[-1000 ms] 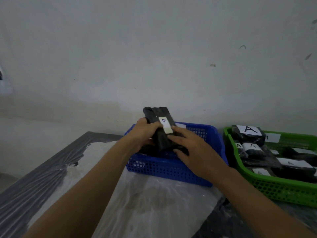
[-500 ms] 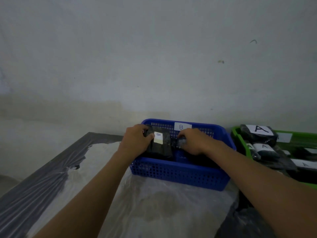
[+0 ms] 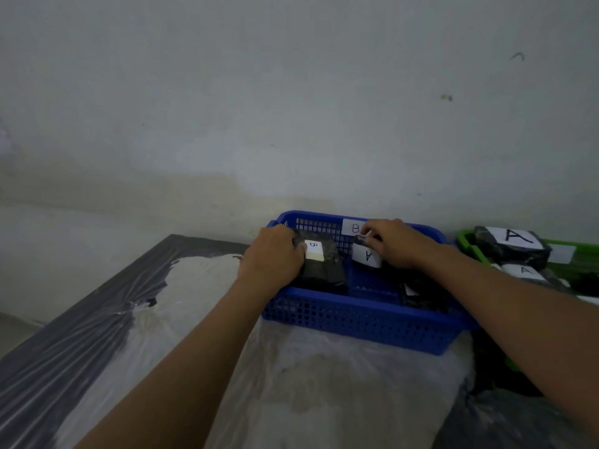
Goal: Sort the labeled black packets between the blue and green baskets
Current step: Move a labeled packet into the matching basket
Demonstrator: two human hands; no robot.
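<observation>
Since half a second ago: right hand shifted from a dark packet low in the basket to an A-labelled one, now lifted enough to show its label; left hand unmoved on the B packet. Left to right, clock bearings taken from the blue basket [image 3: 363,314] as centre. At 9 o'clock, on plastic-covered table [image 3: 324,384]: left hand [image 3: 272,259], fingers curled round the near edge of B packet [image 3: 321,262], thumb against its white label, packet set inside the basket's left end. At 12 o'clock: basket tag [image 3: 351,227] reading B on the far wall. Just right of centre: A packet [image 3: 368,256], label upside down to the wearer, pinched at its top edge by right hand [image 3: 398,243], thumb and fingertips closed on it; packet inside the blue basket, apparently misfiled. Further dark packets [image 3: 421,293] lower at 4 o'clock, labels unreadable. At 3 o'clock: green basket [image 3: 580,264], stacked with A packets [image 3: 512,246]. Step in hand, by judgement: removal of the A packet for transfer to green. Risks: slick wrapping and an edge-only pinch, so possible slip back among the B stock; label possibly peeling if pulled by its corner; green stack already high, so a tossed packet likely to slide off the rim.
</observation>
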